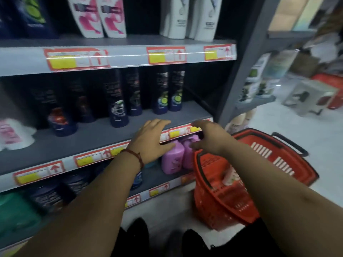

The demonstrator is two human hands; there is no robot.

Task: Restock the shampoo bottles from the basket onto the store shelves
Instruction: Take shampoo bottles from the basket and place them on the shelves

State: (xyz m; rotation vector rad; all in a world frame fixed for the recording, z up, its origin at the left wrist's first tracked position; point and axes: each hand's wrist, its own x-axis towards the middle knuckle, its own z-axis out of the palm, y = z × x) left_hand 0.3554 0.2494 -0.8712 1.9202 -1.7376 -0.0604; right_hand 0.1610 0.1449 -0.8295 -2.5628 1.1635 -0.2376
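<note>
Both my hands hover empty in front of the middle shelf. My left hand has its fingers spread and relaxed over the shelf's front edge. My right hand hangs with loosely curled fingers above the red basket, holding nothing. A pale bottle lies inside the basket. Two pink bottles stand on the lower shelf just under my hands. Dark blue shampoo bottles stand in rows on the middle shelf, with free shelf surface in front of them.
White bottles with pink labels and plain white bottles fill the top shelf. A grey upright post ends the unit. A second red basket lies on the floor at right. Boxes crowd the far right.
</note>
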